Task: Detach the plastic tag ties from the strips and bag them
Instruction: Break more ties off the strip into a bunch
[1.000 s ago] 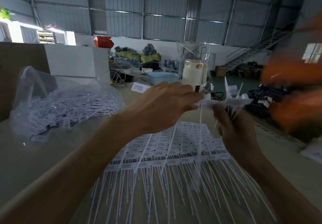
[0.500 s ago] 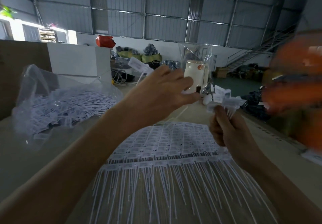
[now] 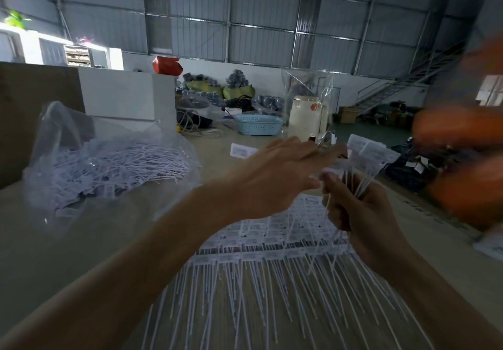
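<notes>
My right hand grips a bundle of detached white tag ties, their flat heads fanned out above my fist and their tails hanging below. From the left, my left hand reaches across with its fingers stretched out, the tips touching the bundle's heads; the thumb is hidden. Beneath both hands lies a sheet of tag strips on the table, with rows of heads and long thin tails pointing toward me. A clear plastic bag holding several loose ties sits at the left.
One loose tag shows just beyond my left hand. A blurred orange shape fills the right edge. A white box, a blue basket and a white jug stand at the back.
My left hand has gone from pinching a strip against the right hand to lying stretched over the bundle. The right hand keeps its grip and has barely shifted.
</notes>
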Demonstrator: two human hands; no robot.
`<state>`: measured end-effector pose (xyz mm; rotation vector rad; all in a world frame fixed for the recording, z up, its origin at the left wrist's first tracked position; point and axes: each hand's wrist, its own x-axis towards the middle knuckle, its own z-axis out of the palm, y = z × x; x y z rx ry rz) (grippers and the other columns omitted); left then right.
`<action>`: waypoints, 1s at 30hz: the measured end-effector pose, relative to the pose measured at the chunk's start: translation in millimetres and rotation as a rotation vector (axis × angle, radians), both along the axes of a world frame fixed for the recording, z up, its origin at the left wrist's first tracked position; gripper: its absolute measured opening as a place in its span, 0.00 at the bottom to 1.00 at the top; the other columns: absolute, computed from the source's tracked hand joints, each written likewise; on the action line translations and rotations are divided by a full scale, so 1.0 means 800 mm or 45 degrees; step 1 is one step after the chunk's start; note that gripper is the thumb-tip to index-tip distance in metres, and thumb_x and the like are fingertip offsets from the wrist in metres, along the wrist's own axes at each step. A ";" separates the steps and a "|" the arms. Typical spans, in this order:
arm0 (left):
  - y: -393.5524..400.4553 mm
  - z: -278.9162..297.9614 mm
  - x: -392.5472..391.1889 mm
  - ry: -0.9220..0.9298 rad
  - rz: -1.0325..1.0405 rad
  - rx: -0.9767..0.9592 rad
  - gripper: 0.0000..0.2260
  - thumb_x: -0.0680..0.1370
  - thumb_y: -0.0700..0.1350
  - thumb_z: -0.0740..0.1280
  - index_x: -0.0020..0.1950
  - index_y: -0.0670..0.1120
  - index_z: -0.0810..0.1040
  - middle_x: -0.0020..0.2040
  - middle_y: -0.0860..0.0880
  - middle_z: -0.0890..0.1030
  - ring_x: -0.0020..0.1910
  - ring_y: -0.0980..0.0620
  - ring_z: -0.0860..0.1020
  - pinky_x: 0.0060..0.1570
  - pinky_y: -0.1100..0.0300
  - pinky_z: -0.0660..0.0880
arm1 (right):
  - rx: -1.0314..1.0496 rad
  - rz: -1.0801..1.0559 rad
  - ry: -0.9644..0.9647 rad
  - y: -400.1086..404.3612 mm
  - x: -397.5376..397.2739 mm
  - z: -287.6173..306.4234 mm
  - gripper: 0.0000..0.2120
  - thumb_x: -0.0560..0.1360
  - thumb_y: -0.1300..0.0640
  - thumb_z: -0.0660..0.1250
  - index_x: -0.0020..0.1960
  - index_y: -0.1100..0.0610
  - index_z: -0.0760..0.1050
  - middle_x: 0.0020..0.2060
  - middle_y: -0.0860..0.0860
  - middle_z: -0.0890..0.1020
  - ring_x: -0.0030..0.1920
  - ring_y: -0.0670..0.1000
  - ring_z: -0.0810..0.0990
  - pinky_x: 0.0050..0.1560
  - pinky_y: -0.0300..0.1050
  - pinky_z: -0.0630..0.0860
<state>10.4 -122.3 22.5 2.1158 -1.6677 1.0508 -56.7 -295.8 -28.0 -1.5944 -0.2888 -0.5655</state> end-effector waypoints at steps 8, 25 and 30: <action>0.024 0.012 0.009 -0.126 0.110 -0.070 0.22 0.75 0.43 0.74 0.69 0.42 0.75 0.58 0.44 0.83 0.55 0.43 0.81 0.59 0.43 0.74 | 0.272 0.130 0.089 -0.002 0.001 0.002 0.14 0.77 0.50 0.64 0.36 0.56 0.74 0.24 0.47 0.61 0.25 0.48 0.55 0.30 0.48 0.53; 0.026 0.011 0.010 -0.127 0.111 -0.048 0.10 0.78 0.42 0.71 0.60 0.45 0.81 0.49 0.49 0.85 0.47 0.47 0.82 0.52 0.43 0.76 | -0.279 -0.140 -0.197 0.005 0.002 -0.005 0.21 0.79 0.48 0.61 0.35 0.62 0.67 0.25 0.57 0.64 0.25 0.53 0.60 0.26 0.48 0.59; 0.026 0.011 0.011 -0.076 0.121 -0.028 0.09 0.79 0.42 0.69 0.59 0.47 0.81 0.50 0.50 0.84 0.49 0.47 0.82 0.52 0.47 0.77 | -0.434 -0.270 -0.241 0.003 0.005 -0.007 0.20 0.80 0.48 0.59 0.32 0.56 0.66 0.23 0.51 0.64 0.23 0.46 0.62 0.26 0.41 0.59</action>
